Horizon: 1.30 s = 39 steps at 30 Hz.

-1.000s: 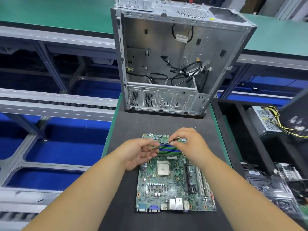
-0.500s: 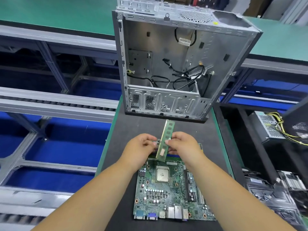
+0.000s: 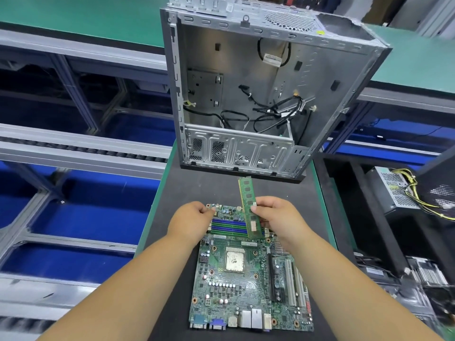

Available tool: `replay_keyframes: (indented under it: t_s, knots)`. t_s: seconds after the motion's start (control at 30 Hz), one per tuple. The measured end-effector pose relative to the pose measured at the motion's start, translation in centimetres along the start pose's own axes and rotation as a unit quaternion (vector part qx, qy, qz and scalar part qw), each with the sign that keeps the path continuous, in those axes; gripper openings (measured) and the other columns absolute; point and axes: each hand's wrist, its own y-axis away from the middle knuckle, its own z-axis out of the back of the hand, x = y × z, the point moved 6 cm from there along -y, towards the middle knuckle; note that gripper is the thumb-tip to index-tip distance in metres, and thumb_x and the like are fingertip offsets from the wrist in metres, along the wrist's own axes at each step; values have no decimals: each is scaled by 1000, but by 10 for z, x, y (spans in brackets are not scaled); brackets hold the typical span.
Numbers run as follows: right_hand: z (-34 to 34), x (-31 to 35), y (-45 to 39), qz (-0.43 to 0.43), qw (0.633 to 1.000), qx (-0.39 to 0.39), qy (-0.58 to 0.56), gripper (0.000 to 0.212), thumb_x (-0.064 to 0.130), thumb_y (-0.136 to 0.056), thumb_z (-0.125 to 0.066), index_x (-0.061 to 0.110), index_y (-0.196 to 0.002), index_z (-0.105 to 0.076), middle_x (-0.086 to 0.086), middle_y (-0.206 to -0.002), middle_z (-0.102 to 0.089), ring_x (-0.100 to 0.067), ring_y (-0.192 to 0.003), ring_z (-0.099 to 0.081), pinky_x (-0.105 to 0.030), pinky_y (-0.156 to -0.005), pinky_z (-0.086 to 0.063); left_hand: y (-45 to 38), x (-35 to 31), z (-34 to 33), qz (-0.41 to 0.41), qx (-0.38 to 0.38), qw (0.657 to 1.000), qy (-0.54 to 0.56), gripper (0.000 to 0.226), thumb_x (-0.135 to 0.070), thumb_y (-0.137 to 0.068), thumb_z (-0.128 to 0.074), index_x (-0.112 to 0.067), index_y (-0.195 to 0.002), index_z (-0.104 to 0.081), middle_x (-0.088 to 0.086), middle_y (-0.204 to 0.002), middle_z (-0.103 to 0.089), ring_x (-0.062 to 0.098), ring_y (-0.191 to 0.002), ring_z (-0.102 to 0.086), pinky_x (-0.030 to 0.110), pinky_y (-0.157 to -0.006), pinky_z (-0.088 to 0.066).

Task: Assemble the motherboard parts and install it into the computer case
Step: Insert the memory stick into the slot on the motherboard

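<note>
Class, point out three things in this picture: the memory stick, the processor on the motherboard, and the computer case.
memory stick (image 3: 247,195), head view, upper chip face
processor (image 3: 235,260), head view, lid centre
computer case (image 3: 240,146), head view, lower metal panel

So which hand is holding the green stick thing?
The right hand pinches the green memory stick, tilted up over the motherboard. The left hand only touches the board's far corner.

The memory stick (image 3: 248,205) has been released by the left hand (image 3: 194,220) and is now held upright by the right hand (image 3: 278,217) alone
</note>
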Motion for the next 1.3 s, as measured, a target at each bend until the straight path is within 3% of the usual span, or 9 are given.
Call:
replay_keyframes:
  t_s: [0.17,0.33,0.43,0.53,0.7,0.83,0.93,1.1,1.3]
  knots:
    - [5,1,0,0,1000,-5,0,18,6,-93,-62,17,-98,-76,2,-83,-76,-10,-71,-66,-27,-66,-50,-5,4,8,41,-39,998,-26,20,-33,-93,-54,-19,-79,-59,-3,-76,-62,16,-70,-55,27,-58,-37]
    - [10,4,1,3,1000,-9,18,17,7,-93,-63,17,-98,-76,1,-82,-76,-9,-65,-67,-22,-57,-51,-9,1,10,37,-19,999,-34,28,-41,-87,-63,-16,-76,-60,0,-75,-63,19,-76,-59,28,-62,-39]
    - [13,5,3,8,999,-15,38,17,9,-93,-63,19,-97,-77,2,-84,-77,-9,-68,-68,-25,-60,-51,-5,1,11,31,-9,999,-40,32,-46,-84,-65,-16,-75,-60,0,-73,-64,15,-72,-58,26,-57,-39]
    - [12,6,5,5,999,-12,43,18,10,-94,-64,21,-96,-77,3,-84,-77,-10,-69,-68,-27,-64,-50,-2,2,4,28,30,998,-53,31,-43,-83,-67,-14,-75,-63,3,-73,-67,18,-73,-62,27,-63,-47]
    - [6,7,9,7,1000,3,27,18,5,-93,-64,17,-97,-76,1,-83,-75,-12,-71,-65,-35,-77,-54,-5,12,-3,102,56,988,98,24,-31,-80,-76,-10,-74,-64,5,-57,-66,18,-57,-63,27,-63,-48]
    - [8,6,13,1,1000,3,31,18,5,-93,-63,17,-97,-77,1,-81,-75,-13,-69,-66,-31,-66,-54,-5,20,-9,137,66,970,188,27,-21,-81,-78,-8,-70,-56,8,-57,-61,20,-53,-61,33,-68,-55]
    - [9,6,16,-1,999,1,34,19,6,-94,-63,20,-93,-77,1,-81,-76,-13,-69,-66,-32,-67,-54,-4,20,-10,151,62,965,204,27,-18,-82,-77,-7,-69,-56,11,-62,-62,23,-57,-62,33,-69,-56]
    - [11,6,19,-4,999,-6,51,24,8,-94,-64,26,-85,-77,5,-78,-76,-9,-65,-65,-30,-67,-48,1,16,-10,196,87,941,260,19,-10,-88,-69,-4,-76,-57,12,-65,-59,10,-40,-58,18,-46,-51]
    - [10,7,21,-6,999,0,43,26,7,-93,-63,26,-82,-77,5,-76,-75,-4,-60,-65,-21,-54,-48,8,6,-11,245,132,920,276,20,-9,-95,-61,-3,-78,-51,10,-71,-56,16,-60,-53,21,-61,-47]
